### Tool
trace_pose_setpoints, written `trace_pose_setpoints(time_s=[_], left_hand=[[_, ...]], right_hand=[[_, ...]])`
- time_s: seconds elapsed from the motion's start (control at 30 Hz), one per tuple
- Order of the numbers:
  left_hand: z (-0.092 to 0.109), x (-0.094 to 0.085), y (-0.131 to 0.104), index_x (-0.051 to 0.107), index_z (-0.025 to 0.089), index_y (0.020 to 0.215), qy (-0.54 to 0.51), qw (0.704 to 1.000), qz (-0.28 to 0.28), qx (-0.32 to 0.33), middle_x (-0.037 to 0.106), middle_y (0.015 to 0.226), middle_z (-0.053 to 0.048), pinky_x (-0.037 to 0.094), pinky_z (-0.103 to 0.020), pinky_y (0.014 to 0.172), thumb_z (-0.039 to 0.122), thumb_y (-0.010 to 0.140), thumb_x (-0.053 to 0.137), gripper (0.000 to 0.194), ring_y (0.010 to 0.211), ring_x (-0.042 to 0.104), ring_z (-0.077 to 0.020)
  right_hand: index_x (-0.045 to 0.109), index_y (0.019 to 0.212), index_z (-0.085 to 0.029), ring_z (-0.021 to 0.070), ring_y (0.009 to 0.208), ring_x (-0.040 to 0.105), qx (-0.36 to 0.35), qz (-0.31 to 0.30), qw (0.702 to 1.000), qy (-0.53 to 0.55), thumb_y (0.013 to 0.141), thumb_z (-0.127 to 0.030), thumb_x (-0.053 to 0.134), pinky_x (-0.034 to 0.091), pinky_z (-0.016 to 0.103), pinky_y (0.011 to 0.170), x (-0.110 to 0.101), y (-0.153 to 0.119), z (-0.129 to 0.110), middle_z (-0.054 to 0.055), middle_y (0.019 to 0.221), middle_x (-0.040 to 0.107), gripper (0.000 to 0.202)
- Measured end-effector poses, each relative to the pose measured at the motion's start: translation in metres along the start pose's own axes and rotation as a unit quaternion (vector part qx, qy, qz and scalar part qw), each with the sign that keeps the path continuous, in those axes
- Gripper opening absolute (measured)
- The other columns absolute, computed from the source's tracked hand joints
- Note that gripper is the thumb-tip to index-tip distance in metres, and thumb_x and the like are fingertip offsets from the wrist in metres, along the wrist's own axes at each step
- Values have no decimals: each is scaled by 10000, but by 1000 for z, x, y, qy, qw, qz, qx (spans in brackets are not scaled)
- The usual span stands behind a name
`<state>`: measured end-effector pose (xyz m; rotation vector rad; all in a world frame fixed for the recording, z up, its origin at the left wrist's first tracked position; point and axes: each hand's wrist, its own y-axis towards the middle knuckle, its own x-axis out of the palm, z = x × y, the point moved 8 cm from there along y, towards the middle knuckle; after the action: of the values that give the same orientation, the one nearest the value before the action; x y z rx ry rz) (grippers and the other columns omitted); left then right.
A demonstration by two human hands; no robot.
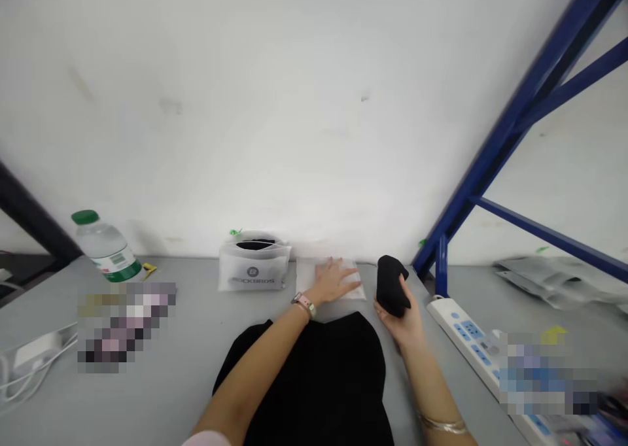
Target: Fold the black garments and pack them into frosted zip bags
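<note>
My left hand [333, 282] lies with fingers spread on a flat, see-through plastic bag [354, 293] against the wall. In my right hand [405, 322] is a folded black cloth bundle [390, 282], raised a little over the table's right side, with the fingers wrapped round it. Below both hands a larger black cloth piece [324, 380] is spread on the table, partly hidden by my left forearm. Left of my left hand stands a frosted pouch [255, 269] marked ROCKBROS, its top gaping and black material showing inside.
A bottle [110, 246] with a green cap stands at the far left of the grey table [181, 341]. At lower left lies a white adapter with cables [36, 354]. On the right are a white power strip [471, 341], a blue metal frame [441, 263] and grey bags [549, 282]. Two patches are pixelated.
</note>
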<state>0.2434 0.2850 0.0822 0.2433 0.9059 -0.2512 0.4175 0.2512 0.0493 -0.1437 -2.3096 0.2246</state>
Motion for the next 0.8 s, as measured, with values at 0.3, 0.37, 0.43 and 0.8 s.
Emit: trace_pose_setpoints(time_s=[0.3,0.37,0.43,0.8], left_hand=[[-9,-42,-171,605,235,1168,-199,969,17,-144,718,928,-29,556,-294,612,602,961,346,494,728,692,-193],[-12,-23,-200,552,259,1288,-193,963,30,-186,706,1076,-47,565,-352,778,612,867,551,550,877,697,-233],[-14,-9,-216,474,265,1388,-189,959,67,-203,626,1305,-80,496,-404,983,550,762,712,728,1146,623,-287],[-46,-27,-243,368,285,1459,-262,931,157,-199,452,1517,-53,321,-468,1171,347,912,548,579,1419,389,-261]], right_hand=[[479,1279,-274,244,797,708,50,-109,916,-383,682,-453,820,578,357,703,25,-117,65,15,916,726,710],[451,1297,-276,242,778,703,57,-144,890,-430,747,-492,757,579,369,684,29,-127,88,31,960,714,666],[429,1321,-276,240,803,702,63,-165,878,-445,805,-500,700,578,381,717,29,-130,101,45,1006,704,624],[442,1411,-320,278,1145,572,-92,-130,824,-544,798,-415,683,510,442,961,17,-149,66,82,1356,515,665]])
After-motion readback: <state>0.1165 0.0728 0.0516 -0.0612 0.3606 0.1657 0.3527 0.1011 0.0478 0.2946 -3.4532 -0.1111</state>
